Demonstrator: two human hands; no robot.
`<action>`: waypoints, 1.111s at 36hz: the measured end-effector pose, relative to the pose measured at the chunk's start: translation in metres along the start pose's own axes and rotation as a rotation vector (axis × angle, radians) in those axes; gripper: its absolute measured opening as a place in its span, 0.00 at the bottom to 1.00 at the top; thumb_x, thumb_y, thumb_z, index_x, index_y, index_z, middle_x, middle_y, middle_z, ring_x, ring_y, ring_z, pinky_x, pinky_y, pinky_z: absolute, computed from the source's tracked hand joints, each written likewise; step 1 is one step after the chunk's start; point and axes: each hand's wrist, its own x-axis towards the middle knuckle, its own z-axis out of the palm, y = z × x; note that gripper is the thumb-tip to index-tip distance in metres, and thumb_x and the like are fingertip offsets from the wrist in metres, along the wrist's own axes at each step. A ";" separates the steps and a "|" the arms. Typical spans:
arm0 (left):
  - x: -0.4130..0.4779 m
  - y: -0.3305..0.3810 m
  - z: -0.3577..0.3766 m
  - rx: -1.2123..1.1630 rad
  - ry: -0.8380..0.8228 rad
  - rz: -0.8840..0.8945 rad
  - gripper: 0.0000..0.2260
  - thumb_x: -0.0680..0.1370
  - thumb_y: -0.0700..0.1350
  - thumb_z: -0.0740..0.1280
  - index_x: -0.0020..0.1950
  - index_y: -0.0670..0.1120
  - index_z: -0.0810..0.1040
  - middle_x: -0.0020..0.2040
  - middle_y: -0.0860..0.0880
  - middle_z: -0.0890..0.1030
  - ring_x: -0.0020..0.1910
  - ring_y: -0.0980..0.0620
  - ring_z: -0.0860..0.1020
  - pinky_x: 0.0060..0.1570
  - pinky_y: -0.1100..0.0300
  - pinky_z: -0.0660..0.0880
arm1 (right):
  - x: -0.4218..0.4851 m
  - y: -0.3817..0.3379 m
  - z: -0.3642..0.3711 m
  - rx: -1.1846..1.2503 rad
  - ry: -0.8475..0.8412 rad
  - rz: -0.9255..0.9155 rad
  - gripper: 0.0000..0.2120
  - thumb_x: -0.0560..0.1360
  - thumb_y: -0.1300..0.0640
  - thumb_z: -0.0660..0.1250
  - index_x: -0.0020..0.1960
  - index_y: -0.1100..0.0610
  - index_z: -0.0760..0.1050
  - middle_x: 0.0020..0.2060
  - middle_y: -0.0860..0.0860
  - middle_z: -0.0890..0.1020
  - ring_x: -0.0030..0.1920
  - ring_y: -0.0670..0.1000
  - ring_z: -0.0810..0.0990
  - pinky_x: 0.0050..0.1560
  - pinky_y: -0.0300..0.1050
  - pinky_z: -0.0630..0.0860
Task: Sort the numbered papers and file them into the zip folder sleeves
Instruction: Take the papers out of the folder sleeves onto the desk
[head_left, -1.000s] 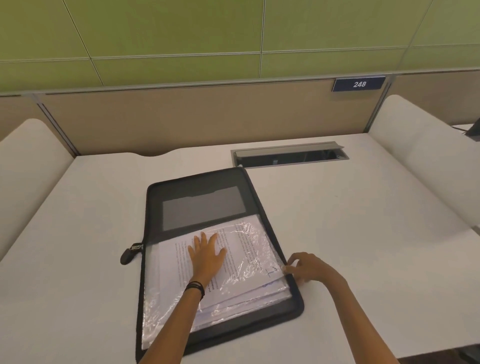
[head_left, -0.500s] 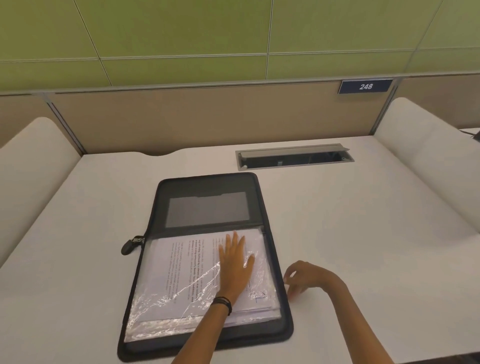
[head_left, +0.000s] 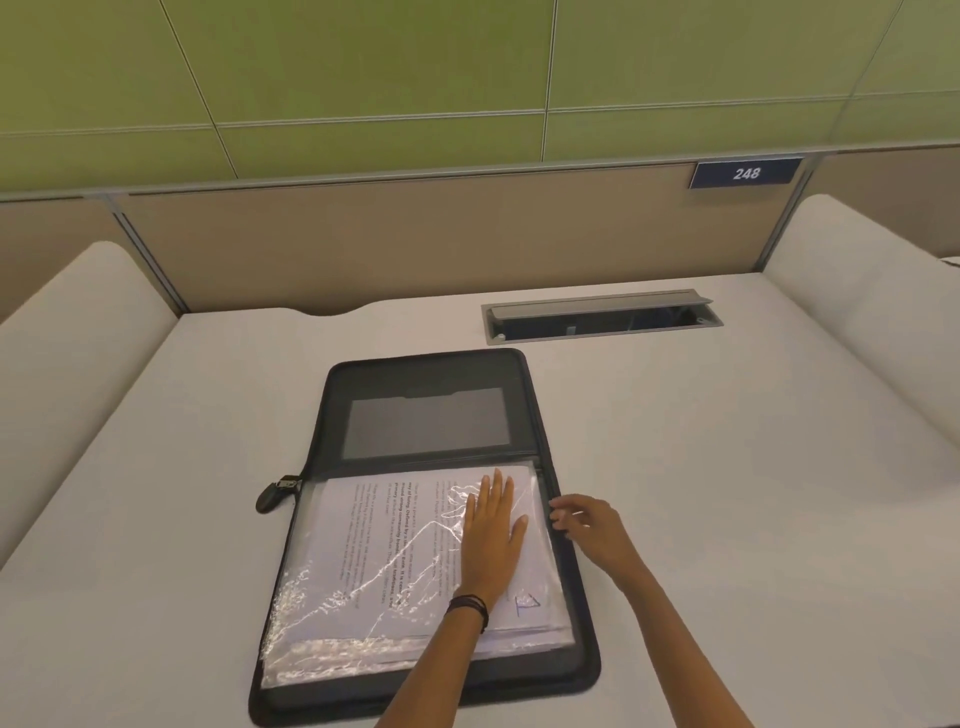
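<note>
Two hands at an open black folder (head_left: 431, 379) lying flat mid-desk (head_left: 727, 467). Left hand (head_left: 493, 530) is flat with fingers straight, pressing the top clear sleeve (head_left: 332, 597) over the papers (head_left: 395, 519), on the stack's right side. Right hand (head_left: 592, 525) is just beside the folder's right rim, fingers loosely bent, holding nothing; contact with the rim unclear. Papers fill the folder's near half, printed text showing, with a blue mark (head_left: 525, 603) at the near right corner, unreadable. Zip pull (head_left: 272, 496) on the desk at the folder's left edge. Cable hatch (head_left: 597, 317) behind the folder.
</note>
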 end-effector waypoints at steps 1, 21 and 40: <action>-0.001 0.000 0.000 0.003 0.011 0.010 0.25 0.78 0.67 0.37 0.70 0.66 0.29 0.75 0.47 0.56 0.72 0.47 0.51 0.70 0.47 0.44 | 0.001 0.000 0.003 -0.004 -0.002 -0.005 0.06 0.77 0.60 0.64 0.52 0.56 0.78 0.44 0.49 0.81 0.42 0.45 0.81 0.45 0.31 0.76; -0.008 0.018 -0.022 -0.141 -0.098 -0.141 0.47 0.59 0.78 0.25 0.70 0.52 0.34 0.78 0.49 0.47 0.77 0.46 0.47 0.68 0.58 0.39 | 0.021 0.014 0.018 -0.015 -0.041 -0.071 0.07 0.77 0.63 0.64 0.53 0.55 0.76 0.45 0.51 0.81 0.46 0.52 0.81 0.55 0.46 0.78; -0.011 0.027 -0.032 -0.234 -0.091 -0.204 0.57 0.55 0.80 0.24 0.77 0.50 0.44 0.78 0.50 0.48 0.77 0.46 0.46 0.73 0.53 0.44 | 0.022 0.007 0.025 -0.158 -0.013 0.065 0.07 0.77 0.61 0.64 0.50 0.60 0.81 0.42 0.49 0.79 0.42 0.45 0.77 0.44 0.27 0.70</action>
